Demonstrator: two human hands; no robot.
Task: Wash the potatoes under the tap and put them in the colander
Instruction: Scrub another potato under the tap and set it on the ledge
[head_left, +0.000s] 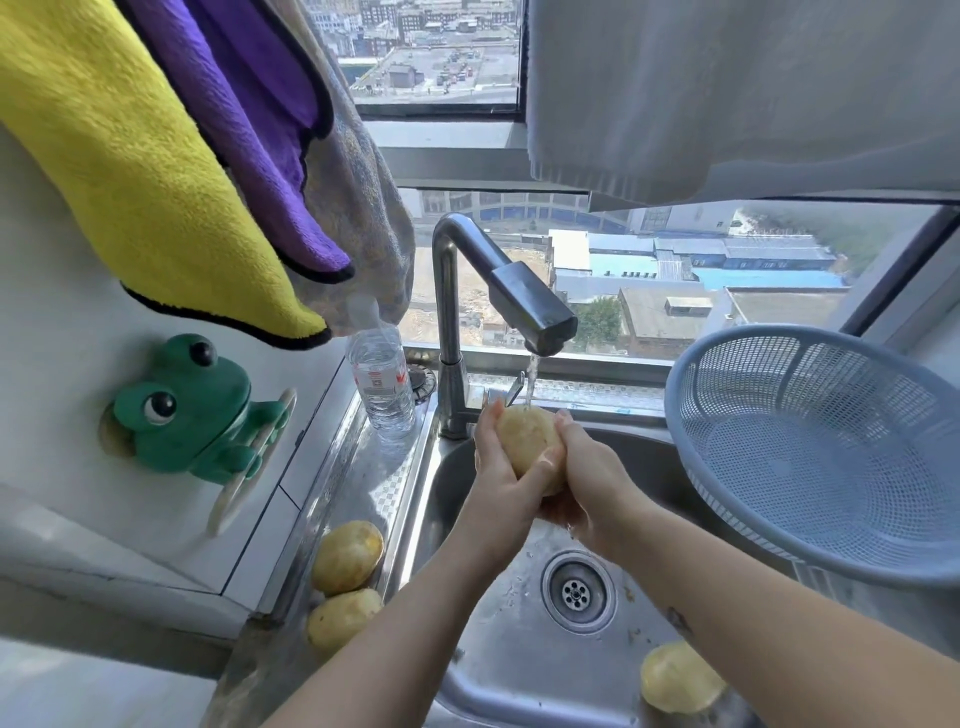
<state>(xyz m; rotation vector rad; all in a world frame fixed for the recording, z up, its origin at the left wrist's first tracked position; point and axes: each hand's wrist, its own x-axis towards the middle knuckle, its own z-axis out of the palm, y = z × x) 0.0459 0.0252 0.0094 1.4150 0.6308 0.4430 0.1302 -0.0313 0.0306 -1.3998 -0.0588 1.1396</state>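
Head view: potato (527, 441) clasped between left hand (498, 467) and right hand (587, 467), fingers curled round it.
Stream: tap (535, 317) running, water landing on the potato just above the grip.
Colander (810, 447): right of the grip, near.
Technique (judgement): rotate while rubbing so every side meets the stream; hold firmly, wet skin probably slippery.
Waiting: two more potatoes (347, 557) below-left of the grip; another potato (680, 675) below-right.

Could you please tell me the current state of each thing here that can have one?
tap: running onto the held potato.
held potato: gripped by both hands under the stream.
left hand: gripping that potato.
right hand: gripping it too.
colander: empty, tilted, right of the sink.
far ledge potato: lying left of the sink.
near ledge potato: lying beside it.
sink potato: lying in the sink.
water bottle: upright, holding water.
drain: unplugged.
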